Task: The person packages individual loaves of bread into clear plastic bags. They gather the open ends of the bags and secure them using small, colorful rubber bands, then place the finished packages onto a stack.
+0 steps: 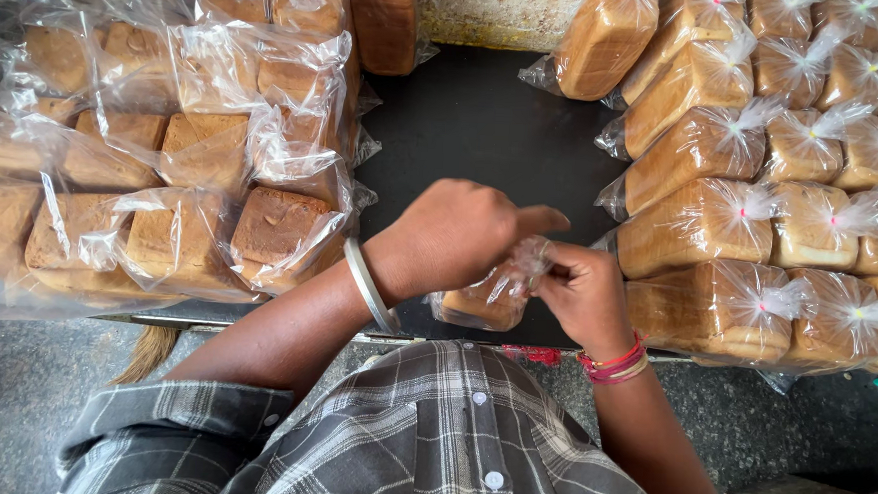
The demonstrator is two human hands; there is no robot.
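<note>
Clear plastic: your two hands work at the gathered neck of a clear plastic bag holding a small brown loaf (486, 300), which lies at the near edge of the black table (476, 119), about midway along it.
Left hand: your left hand (455, 236) is curled over the bag's neck from above, the forefinger stretched out to the right, the other fingers closed on the bunched plastic; a plain metal bangle (370, 286) sits on that wrist.
Right hand: your right hand (585, 297) pinches the twisted plastic from the right side, fingers pressed together on it, touching the left hand; red and yellow thread bands (613, 364) ring that wrist.
Left side of table: a heap of brown loaves in loose, open clear bags (193, 164) fills the table's left side up to the far left corner.
Right side of table: rows of bagged loaves with gathered, tied necks (763, 184) cover the right side, the nearest just beside your right hand.
Near you: your grey checked shirt (429, 437) shows below the table's near edge.
</note>
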